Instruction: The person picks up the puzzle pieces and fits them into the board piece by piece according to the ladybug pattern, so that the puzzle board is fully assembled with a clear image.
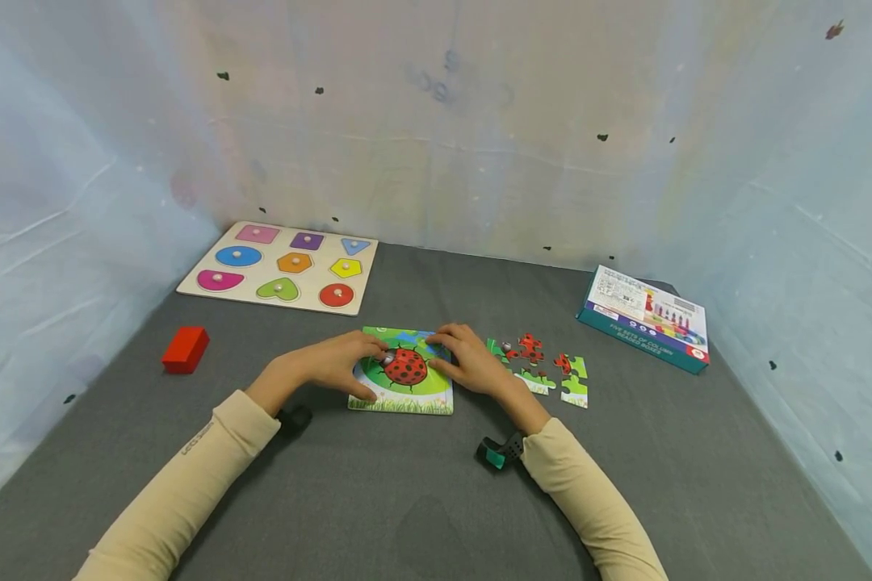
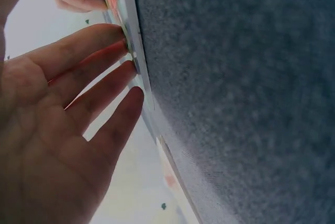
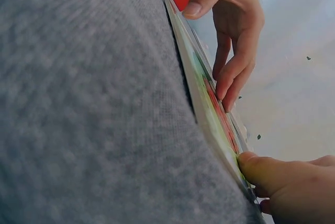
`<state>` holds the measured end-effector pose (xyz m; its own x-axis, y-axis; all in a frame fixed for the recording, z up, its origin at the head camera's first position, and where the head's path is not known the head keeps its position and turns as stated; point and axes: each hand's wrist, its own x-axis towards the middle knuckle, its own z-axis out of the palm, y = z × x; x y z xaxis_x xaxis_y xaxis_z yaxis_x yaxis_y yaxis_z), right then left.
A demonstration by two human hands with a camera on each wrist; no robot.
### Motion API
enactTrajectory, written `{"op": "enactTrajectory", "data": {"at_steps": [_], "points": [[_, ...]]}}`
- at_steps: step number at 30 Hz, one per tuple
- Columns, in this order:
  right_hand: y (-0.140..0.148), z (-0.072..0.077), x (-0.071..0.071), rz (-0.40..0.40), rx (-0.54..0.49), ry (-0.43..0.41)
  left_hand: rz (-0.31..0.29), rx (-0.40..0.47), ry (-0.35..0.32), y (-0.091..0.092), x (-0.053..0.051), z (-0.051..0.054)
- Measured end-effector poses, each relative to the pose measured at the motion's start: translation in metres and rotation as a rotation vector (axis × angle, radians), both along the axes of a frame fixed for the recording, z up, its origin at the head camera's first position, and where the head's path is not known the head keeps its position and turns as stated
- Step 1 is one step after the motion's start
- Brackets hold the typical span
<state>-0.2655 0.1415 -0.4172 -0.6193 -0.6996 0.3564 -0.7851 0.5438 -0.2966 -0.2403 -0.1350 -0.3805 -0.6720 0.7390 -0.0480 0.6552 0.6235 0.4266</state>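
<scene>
A square picture board (image 1: 421, 403) printed with a red ladybug (image 1: 405, 367) on green lies flat on the dark table. My left hand (image 1: 337, 361) rests over its left side, thumb near the lower left and fingertips by the bug's head. In the left wrist view the left fingers (image 2: 112, 90) reach out fairly straight to the board. Over the upper right part, my right hand (image 1: 474, 363) touches the board with thumb and fingertips. The right thumb (image 3: 256, 166) meets its surface in the right wrist view. Several loose jigsaw pieces (image 1: 576, 390) lie right of the board.
Behind to the left is a wooden shape puzzle (image 1: 291, 266) with knobbed coloured pieces. A red block (image 1: 186, 350) sits at the left. At the back right lies a boxed set (image 1: 643, 319). Pale sheeting (image 1: 421, 161) encloses the table's back and sides.
</scene>
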Motion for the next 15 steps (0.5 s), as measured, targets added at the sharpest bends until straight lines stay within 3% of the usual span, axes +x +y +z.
{"op": "enactTrajectory", "data": {"at_steps": [9,15], "points": [[-0.005,0.0072,0.0063,-0.054,0.074,-0.039,0.01,0.009,-0.002,-0.0046,-0.0004,-0.0033],[-0.0053,0.0091,0.0081,-0.059,0.063,-0.066,0.021,0.015,-0.031,-0.0055,-0.0017,-0.0035]]}}
